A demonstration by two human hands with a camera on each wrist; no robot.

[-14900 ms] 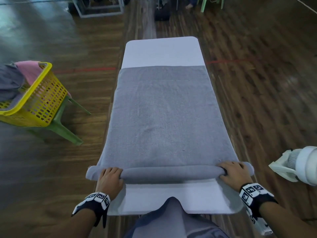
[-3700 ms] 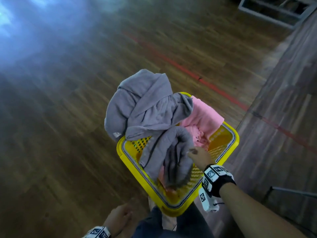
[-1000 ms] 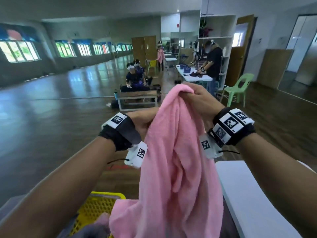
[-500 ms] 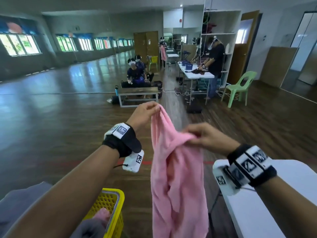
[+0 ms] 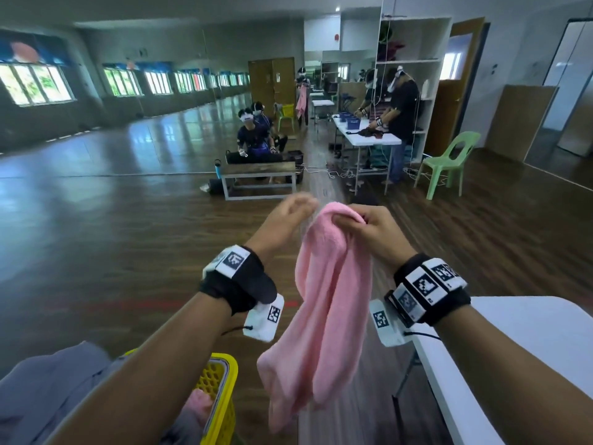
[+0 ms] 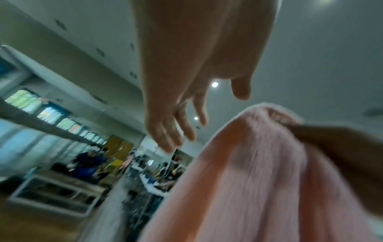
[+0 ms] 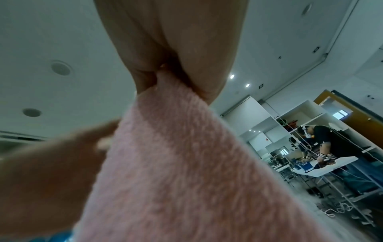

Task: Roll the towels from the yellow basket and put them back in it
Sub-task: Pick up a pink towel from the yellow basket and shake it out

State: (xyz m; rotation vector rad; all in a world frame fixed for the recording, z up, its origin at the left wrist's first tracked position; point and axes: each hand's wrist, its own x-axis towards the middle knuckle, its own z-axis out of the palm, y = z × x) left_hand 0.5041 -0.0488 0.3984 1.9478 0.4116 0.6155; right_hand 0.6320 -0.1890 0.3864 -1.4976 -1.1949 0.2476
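Head view: my right hand [image 5: 369, 229] pinches the top of a pink towel [image 5: 324, 300] hanging at 6 o'clock; my left hand [image 5: 282, 220] hovers beside it, fingers loosely spread. At 7 o'clock, the yellow basket [image 5: 221, 380] holds another pink towel [image 5: 197, 404].

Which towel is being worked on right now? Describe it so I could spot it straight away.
Start at the white table on the right and the yellow basket at lower left; between them two raised forearms meet. From the right hand, which pinches its top, hangs the pink towel, bunched and unrolled, with the left hand open beside it. The towel draped on the basket is grey.
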